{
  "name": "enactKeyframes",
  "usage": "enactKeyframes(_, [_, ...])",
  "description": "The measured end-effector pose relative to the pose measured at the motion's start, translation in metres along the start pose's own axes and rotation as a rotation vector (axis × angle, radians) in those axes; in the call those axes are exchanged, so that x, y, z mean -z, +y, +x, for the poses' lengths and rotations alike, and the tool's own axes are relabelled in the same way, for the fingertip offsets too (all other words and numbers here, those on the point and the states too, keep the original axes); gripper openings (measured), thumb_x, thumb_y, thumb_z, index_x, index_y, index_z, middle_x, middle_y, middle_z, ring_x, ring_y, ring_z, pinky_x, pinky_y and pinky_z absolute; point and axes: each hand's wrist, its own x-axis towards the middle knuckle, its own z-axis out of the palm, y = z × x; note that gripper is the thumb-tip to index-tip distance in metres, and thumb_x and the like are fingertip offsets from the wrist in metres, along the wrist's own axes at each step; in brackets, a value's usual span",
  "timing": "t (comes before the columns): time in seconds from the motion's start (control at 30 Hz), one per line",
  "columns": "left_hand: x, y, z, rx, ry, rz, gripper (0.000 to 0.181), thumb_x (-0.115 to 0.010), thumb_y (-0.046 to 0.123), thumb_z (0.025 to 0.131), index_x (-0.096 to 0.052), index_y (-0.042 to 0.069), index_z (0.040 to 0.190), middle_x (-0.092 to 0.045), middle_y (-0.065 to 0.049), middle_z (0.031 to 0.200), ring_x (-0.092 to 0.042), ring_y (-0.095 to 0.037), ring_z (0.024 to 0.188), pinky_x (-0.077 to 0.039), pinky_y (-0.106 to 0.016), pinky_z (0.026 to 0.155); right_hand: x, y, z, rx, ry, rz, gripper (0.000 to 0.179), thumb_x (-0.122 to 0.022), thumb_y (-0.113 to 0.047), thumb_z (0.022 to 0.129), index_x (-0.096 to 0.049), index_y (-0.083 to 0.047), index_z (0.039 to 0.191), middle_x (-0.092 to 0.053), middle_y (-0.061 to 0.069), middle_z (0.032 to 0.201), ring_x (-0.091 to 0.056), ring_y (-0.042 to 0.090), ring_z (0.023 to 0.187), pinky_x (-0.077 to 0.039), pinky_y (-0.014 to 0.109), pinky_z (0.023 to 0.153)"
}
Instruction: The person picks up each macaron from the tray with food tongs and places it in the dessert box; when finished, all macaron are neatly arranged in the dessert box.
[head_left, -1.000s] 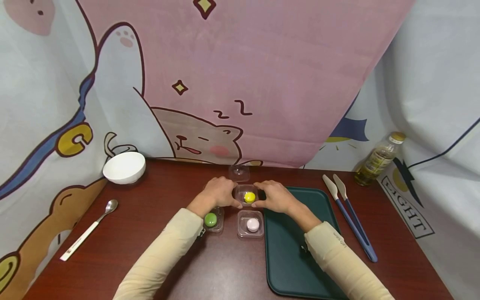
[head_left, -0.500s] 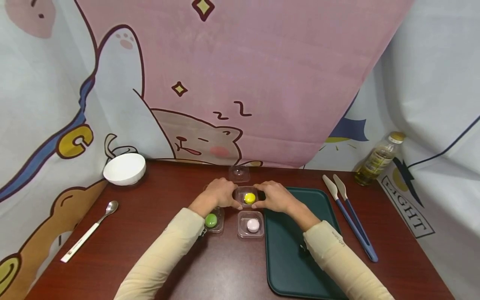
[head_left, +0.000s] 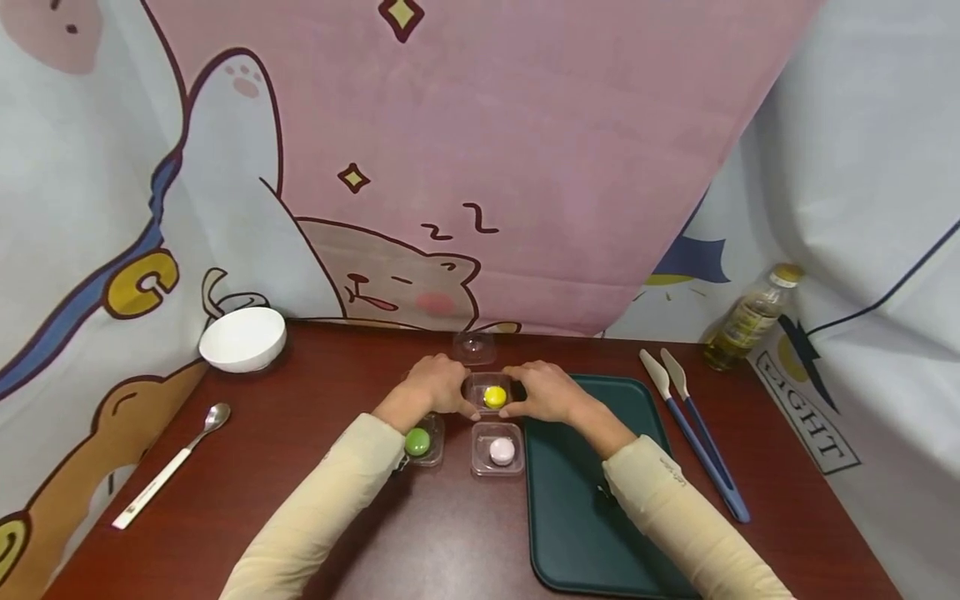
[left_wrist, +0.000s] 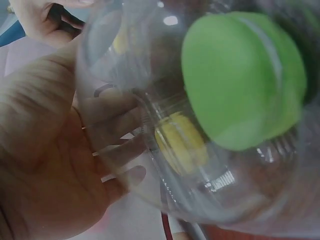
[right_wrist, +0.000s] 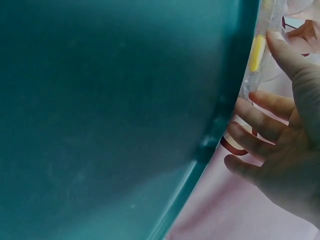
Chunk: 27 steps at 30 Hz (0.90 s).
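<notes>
Both hands hold a clear plastic box (head_left: 487, 387) from its two sides, thumbs at the near edge and fingers toward the back. Inside lies a yellow macaron (head_left: 495, 397). My left hand (head_left: 438, 385) is on the left side, its forearm partly over a second clear box (head_left: 435, 454) with a green macaron (head_left: 417, 442). That green macaron (left_wrist: 240, 80) looms large in the left wrist view. My right hand (head_left: 546, 392) is on the right; its thumb (right_wrist: 287, 52) touches the box wall. Nearer me stands a third clear box (head_left: 487, 468) with a pale pink macaron (head_left: 502, 451).
A dark green tray (head_left: 570, 533) lies under the right forearm. Farther right are blue-handled tongs (head_left: 705, 450) and an oil bottle (head_left: 746, 321). A clear plastic lid (head_left: 474, 348) lies behind the held box. At left are a white bowl (head_left: 243, 340) and a spoon (head_left: 172, 467).
The head view has shifted a little, so everything sits slightly farther left. Both hands keep the same hold on the box with the yellow macaron.
</notes>
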Motion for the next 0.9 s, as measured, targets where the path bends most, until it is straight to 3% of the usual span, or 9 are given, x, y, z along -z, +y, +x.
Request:
enactKeyframes(0.2, [-0.004,-0.007,-0.003,-0.012,0.016,-0.042,0.057,-0.083,0.066,0.070,-0.074,0.020,0.101,-0.074,-0.003,0.104,-0.064,-0.026,0.101,-0.053,-0.044,0.086,-0.001,-0.002,0.000,-0.017,-0.020,0.001,0.080,-0.078,-0.059,0.081,-0.058,-0.013,0.143,-0.068,0.009,0.132,-0.064,0.030,0.118,-0.050,0.050,0.104])
enactKeyframes(0.33, [-0.001,-0.017,-0.008,-0.030,0.051,-0.081,0.075,-0.080,0.069,0.072,-0.071,0.018,0.126,-0.073,-0.007,0.121,-0.066,-0.030,0.113,-0.055,-0.047,0.090,0.001,-0.001,0.001,-0.004,0.002,0.013,0.079,-0.076,-0.060,0.083,-0.057,-0.013,0.144,-0.069,0.008,0.132,-0.064,0.028,0.118,-0.052,0.049,0.102])
enactKeyframes(0.43, [0.003,-0.031,-0.015,-0.049,0.099,-0.139,0.084,-0.079,0.065,0.076,-0.060,0.017,0.142,-0.066,-0.009,0.138,-0.061,-0.031,0.127,-0.053,-0.049,0.099,0.004,-0.001,0.003,0.015,0.034,0.046,0.072,-0.072,-0.058,0.088,-0.059,-0.012,0.142,-0.069,0.007,0.131,-0.065,0.028,0.118,-0.053,0.049,0.101])
enactKeyframes(0.57, [0.004,-0.060,-0.027,-0.050,0.142,-0.219,0.088,-0.079,0.058,0.080,-0.050,0.015,0.151,-0.054,-0.007,0.152,-0.052,-0.030,0.139,-0.046,-0.050,0.111,0.007,-0.001,0.008,-0.005,0.073,0.115,0.063,-0.064,-0.055,0.095,-0.062,-0.012,0.140,-0.068,0.007,0.134,-0.066,0.027,0.120,-0.054,0.049,0.100])
enactKeyframes(0.77, [-0.002,-0.093,-0.038,0.040,0.073,-0.299,0.099,-0.076,0.064,0.080,-0.036,0.018,0.159,-0.045,-0.009,0.159,-0.048,-0.033,0.142,-0.045,-0.055,0.110,0.007,0.001,0.022,-0.161,0.160,0.225,0.054,-0.060,-0.051,0.099,-0.066,-0.013,0.136,-0.073,0.007,0.125,-0.071,0.025,0.100,-0.059,0.048,0.083])
enactKeyframes(0.9, [-0.006,-0.105,-0.042,0.065,0.013,-0.348,0.101,-0.076,0.067,0.078,-0.037,0.020,0.159,-0.047,-0.010,0.158,-0.049,-0.035,0.140,-0.046,-0.059,0.107,0.007,0.003,0.039,-0.270,0.199,0.289,0.048,-0.060,-0.045,0.100,-0.068,-0.011,0.133,-0.072,0.010,0.126,-0.070,0.031,0.110,-0.057,0.052,0.089])
